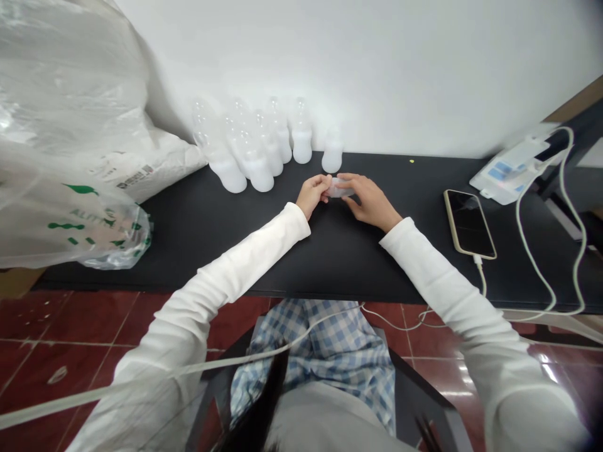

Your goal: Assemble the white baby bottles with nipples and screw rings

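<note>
Both my hands meet over the middle of the black table [339,257]. Between them lies a small translucent plastic bottle [337,187] on its side. My left hand [313,194] pinches one end of it and my right hand [367,199] wraps the other end. Just behind them, against the white wall, stands a cluster of several white plastic bottles [254,154] with clear tops, and one shorter bottle [332,156] stands nearest my hands.
Large clear plastic bags [66,157] with printed green marks fill the table's left end. A phone [469,223] on a white cable lies at the right, with a white power strip [511,171] beyond it. Red floor tiles show below the table edge.
</note>
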The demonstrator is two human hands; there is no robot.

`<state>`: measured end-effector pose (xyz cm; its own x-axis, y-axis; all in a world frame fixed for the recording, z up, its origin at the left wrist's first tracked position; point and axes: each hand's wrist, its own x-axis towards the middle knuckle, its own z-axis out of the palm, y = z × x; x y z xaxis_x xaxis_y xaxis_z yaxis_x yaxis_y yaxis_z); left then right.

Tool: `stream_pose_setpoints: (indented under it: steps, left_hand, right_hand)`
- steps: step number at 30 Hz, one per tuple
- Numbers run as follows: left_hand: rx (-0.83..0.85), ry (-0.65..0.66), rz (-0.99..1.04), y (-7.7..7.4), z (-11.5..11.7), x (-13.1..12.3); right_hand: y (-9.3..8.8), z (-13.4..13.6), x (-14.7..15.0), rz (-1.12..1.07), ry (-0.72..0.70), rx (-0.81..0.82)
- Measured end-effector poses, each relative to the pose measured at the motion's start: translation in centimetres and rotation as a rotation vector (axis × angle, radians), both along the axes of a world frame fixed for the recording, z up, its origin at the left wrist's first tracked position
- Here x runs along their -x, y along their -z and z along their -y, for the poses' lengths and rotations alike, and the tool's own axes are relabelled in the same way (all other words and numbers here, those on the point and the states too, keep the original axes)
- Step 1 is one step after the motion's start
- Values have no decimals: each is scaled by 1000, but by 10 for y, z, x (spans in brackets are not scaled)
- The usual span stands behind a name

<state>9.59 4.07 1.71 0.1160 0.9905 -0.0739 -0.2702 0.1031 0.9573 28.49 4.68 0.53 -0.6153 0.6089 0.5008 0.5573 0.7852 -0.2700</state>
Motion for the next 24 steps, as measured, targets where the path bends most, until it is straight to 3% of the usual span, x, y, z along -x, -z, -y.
stream_pose_setpoints:
  steps: [6,9,12,19,24]
  left_hand:
    - [-211,38,-41,14,-2,-1]
    - [-249,70,-61,14,-1,-2]
    - [-218,63,-58,11,1,-1]
    - [-138,-27,-43,2,5,-1]
    - [-64,-49,-40,-2,5,-3]
  right_hand:
    - [3,2,10,-413,216,187]
    - [0,4,11,-463,286,329]
    - [-1,6,11,-441,260,390]
    - [7,-2,7,-192,126,125]
    - [3,-6,-2,59,15,-36]
